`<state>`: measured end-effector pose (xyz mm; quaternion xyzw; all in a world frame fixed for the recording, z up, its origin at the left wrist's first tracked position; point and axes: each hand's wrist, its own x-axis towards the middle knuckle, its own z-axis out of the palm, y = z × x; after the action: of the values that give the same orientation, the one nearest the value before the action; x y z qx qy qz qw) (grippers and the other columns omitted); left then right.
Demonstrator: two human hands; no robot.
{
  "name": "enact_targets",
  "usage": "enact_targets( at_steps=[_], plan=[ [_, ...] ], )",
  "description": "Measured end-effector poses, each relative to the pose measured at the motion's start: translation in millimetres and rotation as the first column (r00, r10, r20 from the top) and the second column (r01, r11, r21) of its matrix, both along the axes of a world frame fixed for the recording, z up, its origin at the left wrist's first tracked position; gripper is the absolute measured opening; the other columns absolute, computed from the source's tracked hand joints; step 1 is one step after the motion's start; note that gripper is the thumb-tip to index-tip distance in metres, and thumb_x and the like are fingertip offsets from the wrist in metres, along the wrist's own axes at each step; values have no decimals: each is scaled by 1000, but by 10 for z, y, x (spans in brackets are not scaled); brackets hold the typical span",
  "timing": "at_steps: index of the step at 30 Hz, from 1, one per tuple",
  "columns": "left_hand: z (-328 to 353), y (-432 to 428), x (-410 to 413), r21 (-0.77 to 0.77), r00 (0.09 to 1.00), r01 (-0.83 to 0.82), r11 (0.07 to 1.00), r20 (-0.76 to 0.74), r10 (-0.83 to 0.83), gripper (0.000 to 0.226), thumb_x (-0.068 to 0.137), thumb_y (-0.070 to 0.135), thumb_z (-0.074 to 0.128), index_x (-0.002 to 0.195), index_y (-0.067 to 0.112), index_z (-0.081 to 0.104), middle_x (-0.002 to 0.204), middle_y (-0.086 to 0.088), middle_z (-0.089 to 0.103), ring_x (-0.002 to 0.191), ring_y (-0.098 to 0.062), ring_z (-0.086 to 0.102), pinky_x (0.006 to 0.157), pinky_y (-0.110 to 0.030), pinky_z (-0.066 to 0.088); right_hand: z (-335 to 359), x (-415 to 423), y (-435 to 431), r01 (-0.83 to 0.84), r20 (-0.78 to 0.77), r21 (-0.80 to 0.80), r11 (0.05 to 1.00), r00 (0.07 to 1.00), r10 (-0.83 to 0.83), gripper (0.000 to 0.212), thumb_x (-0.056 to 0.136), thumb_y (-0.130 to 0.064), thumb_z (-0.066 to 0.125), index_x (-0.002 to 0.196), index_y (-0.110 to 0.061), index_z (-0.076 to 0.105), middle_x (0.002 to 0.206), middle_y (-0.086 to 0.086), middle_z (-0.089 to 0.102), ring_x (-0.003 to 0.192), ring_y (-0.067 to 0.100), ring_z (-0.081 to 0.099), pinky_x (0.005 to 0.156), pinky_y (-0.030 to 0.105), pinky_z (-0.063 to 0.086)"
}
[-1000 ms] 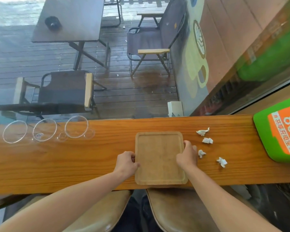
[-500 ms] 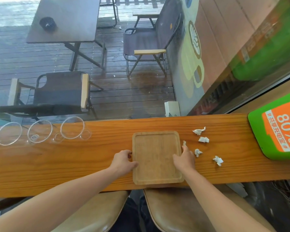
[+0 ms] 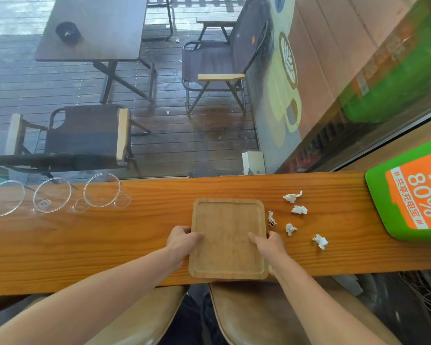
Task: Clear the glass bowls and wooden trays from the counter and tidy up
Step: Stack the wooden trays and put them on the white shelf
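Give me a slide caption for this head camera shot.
Both hands, left hand and right hand, grip a wooden tray on the counter.

1. Five crumpled white paper scraps (image 3: 299,209) lie scattered on the wooden counter (image 3: 110,240).
2. A green and orange sign (image 3: 413,195) (printed "80%") lies at the counter's right end.
3. Two tan stool seats (image 3: 254,317) sit below the counter's near edge.
4. Beyond the window: a dark table (image 3: 97,28), two folding chairs (image 3: 217,66), and wet decking.
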<state>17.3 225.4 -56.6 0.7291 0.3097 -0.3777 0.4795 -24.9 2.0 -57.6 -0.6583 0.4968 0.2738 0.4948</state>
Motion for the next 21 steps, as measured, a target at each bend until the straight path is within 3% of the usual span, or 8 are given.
enact_targets(
  at_steps=[5,10,15,19,21],
  plan=[
    [58,61,63,-98,996,-33,995,-87,25,52,89,19,72,132,9,44,117,-11,63,104,-27,65,90,-51,56,-29,-21,-75,41,2,113,993,999,-41,63,87,-31,73,137,-10,42,125,10,59,115,31,58,97,52,51],
    [233,161,94,-128,994,38,991,-94,-50,59,87,23,74,135,12,42,117,-8,63,102,-23,65,83,-48,59,122,-4,-85,26,35,154,988,999,-31,62,88,-30,72,138,-10,42,129,9,58,118,30,56,100,53,48],
    [660,205,259,-151,992,125,981,-14,-129,52,83,24,77,126,12,49,116,-7,65,101,-22,66,79,-49,61,597,27,-90,61,99,239,969,991,-87,57,87,-29,73,132,-11,43,114,6,61,99,25,62,70,40,55],
    [1174,49,460,-211,972,234,949,73,-223,50,84,20,77,126,5,52,116,-12,67,102,-26,68,67,-44,62,1131,-42,-208,129,210,268,955,959,-189,60,83,-24,77,130,-9,44,116,11,65,101,31,65,82,51,57],
    [1448,-75,536,-224,952,301,927,132,-277,45,85,18,77,122,2,57,115,-14,69,102,-27,68,71,-48,61,1453,-142,-260,177,283,242,954,928,-244,57,81,-22,79,125,-8,46,110,13,67,96,31,68,84,52,57]
  ],
)
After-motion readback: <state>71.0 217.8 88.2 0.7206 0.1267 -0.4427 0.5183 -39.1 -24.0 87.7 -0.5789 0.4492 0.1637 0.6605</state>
